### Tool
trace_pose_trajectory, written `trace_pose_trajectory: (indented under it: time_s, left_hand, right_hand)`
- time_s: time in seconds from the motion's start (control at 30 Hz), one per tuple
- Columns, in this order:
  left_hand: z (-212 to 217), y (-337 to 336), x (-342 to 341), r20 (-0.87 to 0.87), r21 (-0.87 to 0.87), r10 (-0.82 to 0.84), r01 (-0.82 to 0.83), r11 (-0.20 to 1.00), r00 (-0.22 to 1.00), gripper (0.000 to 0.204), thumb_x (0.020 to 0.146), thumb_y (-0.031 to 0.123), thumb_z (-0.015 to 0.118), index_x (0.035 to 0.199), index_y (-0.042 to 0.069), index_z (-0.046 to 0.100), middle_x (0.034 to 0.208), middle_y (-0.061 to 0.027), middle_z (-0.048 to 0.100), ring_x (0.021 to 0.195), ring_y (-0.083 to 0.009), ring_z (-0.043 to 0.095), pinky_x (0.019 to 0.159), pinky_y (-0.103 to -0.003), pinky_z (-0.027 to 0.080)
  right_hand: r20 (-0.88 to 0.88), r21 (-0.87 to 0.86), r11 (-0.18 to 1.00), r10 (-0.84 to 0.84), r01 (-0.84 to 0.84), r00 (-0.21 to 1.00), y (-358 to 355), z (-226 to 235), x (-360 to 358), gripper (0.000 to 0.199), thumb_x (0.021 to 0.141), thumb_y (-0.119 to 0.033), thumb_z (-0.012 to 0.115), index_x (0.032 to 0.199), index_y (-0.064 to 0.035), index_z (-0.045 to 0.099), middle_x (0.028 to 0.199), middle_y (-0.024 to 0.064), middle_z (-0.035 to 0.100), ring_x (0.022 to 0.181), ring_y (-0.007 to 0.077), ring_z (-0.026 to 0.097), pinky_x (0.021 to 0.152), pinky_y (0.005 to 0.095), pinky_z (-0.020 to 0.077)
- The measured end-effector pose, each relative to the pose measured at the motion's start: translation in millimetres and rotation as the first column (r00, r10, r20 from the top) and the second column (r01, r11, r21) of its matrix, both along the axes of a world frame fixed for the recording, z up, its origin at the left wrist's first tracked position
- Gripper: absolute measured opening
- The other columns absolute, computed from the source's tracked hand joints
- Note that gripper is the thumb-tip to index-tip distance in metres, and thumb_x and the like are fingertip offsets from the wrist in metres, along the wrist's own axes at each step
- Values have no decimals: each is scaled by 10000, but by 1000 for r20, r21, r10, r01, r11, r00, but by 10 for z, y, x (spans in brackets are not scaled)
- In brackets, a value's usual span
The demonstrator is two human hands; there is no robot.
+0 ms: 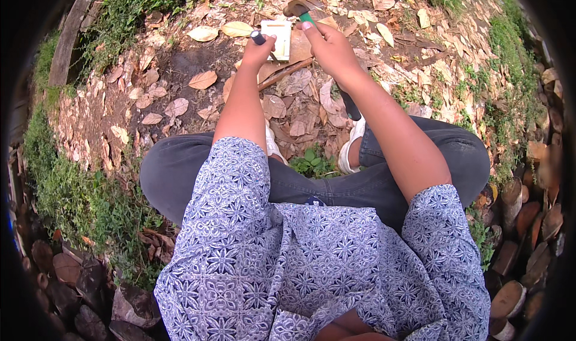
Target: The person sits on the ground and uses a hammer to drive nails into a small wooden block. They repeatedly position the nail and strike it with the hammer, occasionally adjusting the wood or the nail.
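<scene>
My left hand [258, 53] is closed around what looks like a chisel [257, 37]. Its dark handle end sticks up past the fist; the lower part is mostly hidden by the fingers. Just beyond lies a pale rectangular block [282, 30] with straight-sided recesses in its face, and the fist overlaps its left edge. In my right hand [330, 50] is a hammer [306, 17], gripped along its handle with the thumb near the green neck. The hammer's head is raised at the block's far right corner, and its black handle end shows under my right wrist.
Under the block is a brown flat piece [302, 45], with a stick [285, 74] on the near side. Dry leaves [203, 80] cover the soil. My crossed legs [180, 167] are close below. Weeds [90, 221] and stacked logs [507, 299] flank me; a beam [67, 47] lies far left.
</scene>
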State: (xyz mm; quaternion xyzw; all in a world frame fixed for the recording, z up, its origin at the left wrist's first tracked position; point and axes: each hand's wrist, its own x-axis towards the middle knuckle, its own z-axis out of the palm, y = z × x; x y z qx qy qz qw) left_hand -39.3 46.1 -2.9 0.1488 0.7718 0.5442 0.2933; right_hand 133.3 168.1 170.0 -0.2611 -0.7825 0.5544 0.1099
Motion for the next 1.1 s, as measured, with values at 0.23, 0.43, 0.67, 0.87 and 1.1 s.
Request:
trace_pose_trajectory:
  time_s: [0.23, 0.43, 0.67, 0.87, 1.1]
  left_hand:
    - [128, -102, 268, 208, 217, 191, -235, 947, 959, 339, 916, 246, 694, 640, 87, 579, 596, 17, 569, 562, -85, 498, 555, -284, 388]
    - [327, -24, 212, -81, 209, 22, -4, 978, 996, 358, 912, 259, 696, 626, 86, 568, 585, 36, 544, 551, -79, 477, 547, -286, 385]
    - [314, 58, 227, -124, 152, -64, 83, 985, 990, 355, 904, 260, 716, 649, 74, 553, 607, 48, 518, 575, -82, 451, 561, -290, 389]
    - [139, 28, 283, -175, 110, -100, 121, 987, 979, 362, 909, 250, 719, 664, 54, 538, 604, 34, 482, 604, -86, 418, 572, -303, 385]
    - [162, -8, 425, -217, 56, -110, 125, 991, 970, 343, 924, 236, 703, 686, 47, 543, 607, 19, 472, 603, -93, 416, 573, -311, 396]
  right_hand:
    - [100, -321, 947, 25, 9, 995, 82, 142, -57, 444, 1041, -487, 484, 1299, -159, 636, 674, -75, 407, 529, 28, 344, 474, 216, 284]
    - [75, -403, 915, 13, 18, 997, 61, 243, -84, 421, 1045, -479, 481, 1294, -174, 630, 675, -82, 395, 525, 20, 336, 469, 203, 307]
    - [59, -413, 910, -4, 29, 998, 112, 238, -14, 405, 1043, -473, 493, 1277, -173, 634, 667, -87, 370, 530, 16, 327, 466, 198, 295]
    - [58, -438, 898, 3, 22, 998, 62, 276, -21, 435, 1030, -503, 502, 1268, -169, 645, 668, -88, 371, 527, 15, 325, 459, 200, 294]
    - [99, -426, 904, 18, 26, 995, 36, 272, -42, 459, 1031, -506, 496, 1311, -172, 640, 670, -86, 390, 524, 10, 331, 454, 198, 299]
